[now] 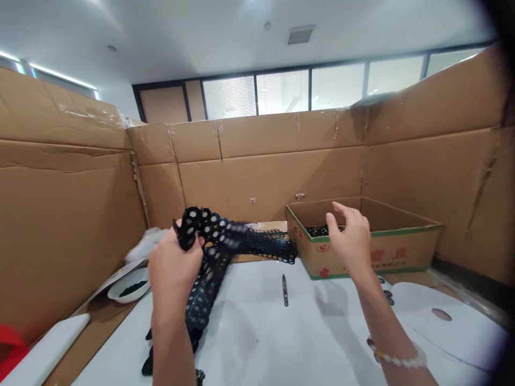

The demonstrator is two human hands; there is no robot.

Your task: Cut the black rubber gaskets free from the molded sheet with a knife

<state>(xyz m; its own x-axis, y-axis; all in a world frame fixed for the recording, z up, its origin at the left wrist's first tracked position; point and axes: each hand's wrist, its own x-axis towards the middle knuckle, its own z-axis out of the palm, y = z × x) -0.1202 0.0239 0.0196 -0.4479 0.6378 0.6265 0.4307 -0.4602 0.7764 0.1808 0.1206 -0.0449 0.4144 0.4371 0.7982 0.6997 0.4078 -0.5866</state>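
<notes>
My left hand [174, 271] is closed around one end of a black sheet [215, 228] full of round holes, lifted above the white table. Part of the sheet hangs down behind my left forearm, and part stretches right toward the cardboard box [322, 257]; its middle is blurred. My right hand [351, 236] is raised in front of the box with its fingers apart and nothing in them. Inside the box lies more black perforated material [319, 231], partly hidden by that hand. A slim, pointed metal tool [285, 290] lies on the table between my hands.
A white bowl [139, 279] with dark bits stands at the left, by a crumpled clear plastic bag [145, 244]. Cardboard walls [265, 177] surround the table. At right lies a white disc [450, 338] with a hole, and small dark rings [388, 297] sit near my right forearm.
</notes>
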